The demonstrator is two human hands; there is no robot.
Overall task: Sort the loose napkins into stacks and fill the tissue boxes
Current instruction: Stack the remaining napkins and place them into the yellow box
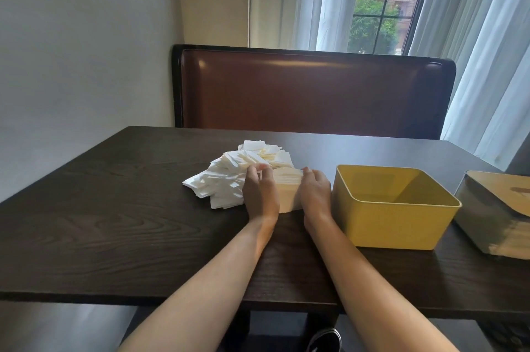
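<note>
Near the middle of the frame, both hands are pressing in on a neat stack (287, 191) of napkins standing on the dark table (114, 222). The left hand (260, 190) is lying against the stack's left side, its fingers curling over the far top edge. The right hand (315, 190) is lying against the right side, its fingers likewise curling over the top, so the stack is being gripped between the two palms.

Just behind and to the left of the stack, a loose pile (229, 176) of white napkins is sprawling across the table, touching the left hand and reaching up toward the centre of the frame.

Right of the hands, a yellow box (395, 225) is sitting open-topped, just beside the right hand; nothing is showing inside it from this angle. At the right edge of the frame, a grey box (484, 217) is resting with a tan lid (504, 188) on it; it is partly cut off by the frame edge, and pale napkin edges seem to be showing at its lower side.

Beyond the table, in the upper middle, a brown bench back (312, 90) is standing below a curtained window (381, 2). A dark shoe (325, 340) is showing at the bottom edge.
</note>
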